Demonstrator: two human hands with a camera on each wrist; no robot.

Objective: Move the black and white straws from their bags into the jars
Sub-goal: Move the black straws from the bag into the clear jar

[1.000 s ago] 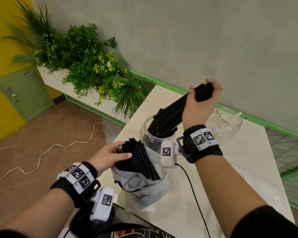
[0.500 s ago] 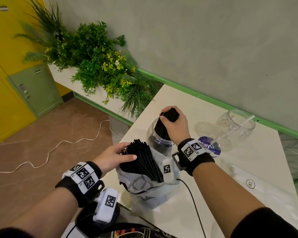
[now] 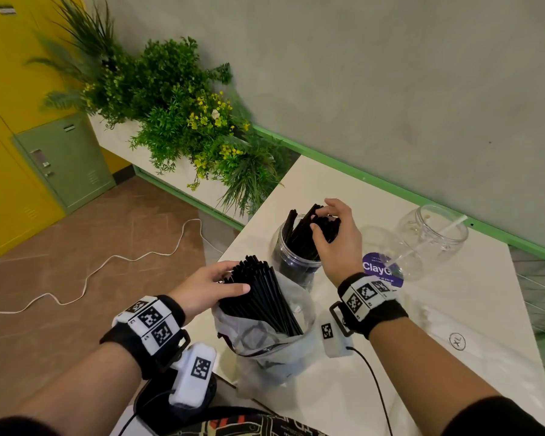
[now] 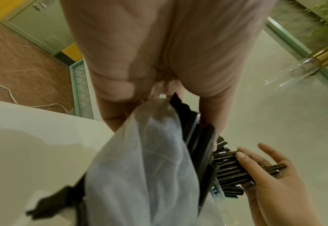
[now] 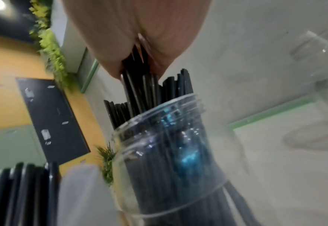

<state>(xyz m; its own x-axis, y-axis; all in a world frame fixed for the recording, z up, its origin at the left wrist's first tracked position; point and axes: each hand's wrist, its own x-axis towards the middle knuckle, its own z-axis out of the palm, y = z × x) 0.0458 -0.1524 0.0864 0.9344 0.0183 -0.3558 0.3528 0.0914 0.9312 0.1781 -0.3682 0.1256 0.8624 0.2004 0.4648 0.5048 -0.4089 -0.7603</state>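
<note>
A clear jar stands on the white table, packed with black straws. My right hand is on top of it, thumb and fingers curled round the straw tops. Nearer to me, a translucent bag holds a bundle of black straws. My left hand grips that bundle and the bag's mouth. A second clear jar at the back right holds one white straw.
A purple-labelled clear lid lies between the jars. A pale bag with an XL sticker lies on the right. A planter of green plants borders the table's left end. A white cable runs across the floor.
My right hand brought a handful of black straws down from above and stood them in the jar; its fingers now sit more loosely on their tops. The left hand stayed on the bag.
</note>
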